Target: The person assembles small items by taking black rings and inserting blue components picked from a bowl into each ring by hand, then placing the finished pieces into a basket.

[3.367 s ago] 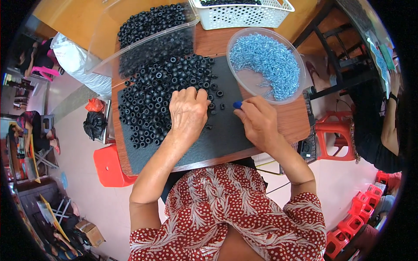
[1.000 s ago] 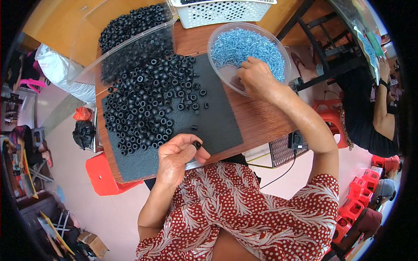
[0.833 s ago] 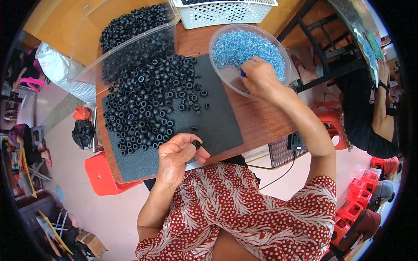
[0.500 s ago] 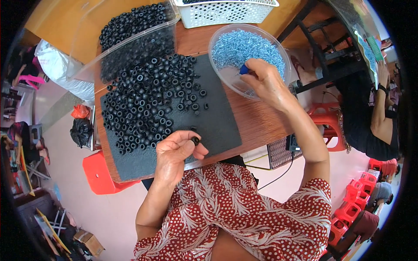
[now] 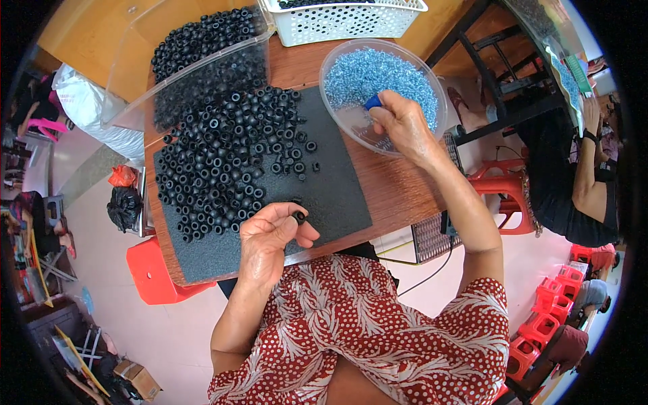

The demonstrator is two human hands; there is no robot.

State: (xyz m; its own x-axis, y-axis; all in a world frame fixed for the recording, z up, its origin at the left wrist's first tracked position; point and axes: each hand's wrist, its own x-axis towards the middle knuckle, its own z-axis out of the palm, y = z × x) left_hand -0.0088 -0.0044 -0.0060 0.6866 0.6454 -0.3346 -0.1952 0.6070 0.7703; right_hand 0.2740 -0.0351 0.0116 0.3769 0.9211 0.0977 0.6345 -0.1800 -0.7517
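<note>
A: Main item first: where is it?
B: One black ring (image 5: 299, 217), between thumb and fingers of the left hand (image 5: 266, 236), near the front edge of the desk (image 5: 398, 182).
A: State of the hands?
B: Left grasps that ring, its opening visible. Right hand (image 5: 403, 128) pinches a small blue piece (image 5: 372, 102); its exact kind cannot be made out. This hand is over the clear bowl (image 5: 351, 121); whether it touches the bowl, I cannot tell.
A: Bowl contents?
B: Tiny shiny blue beads (image 5: 391, 74), heaped toward the far side, with the near left part of the bottom showing.
A: Rest of the work surface?
B: A dark grey mat (image 5: 331, 196) on the desk, a broad pile of black rings (image 5: 223, 148) covering much of its left part. Behind the pile, a clear box (image 5: 128, 111) holds more of the same. At the far edge, a white perforated basket (image 5: 344, 25) with black items inside.
A: Beyond the desk?
B: Red stool (image 5: 158, 270) at left, white sack (image 5: 101, 115) farther back, another red stool (image 5: 503, 192) at right.
</note>
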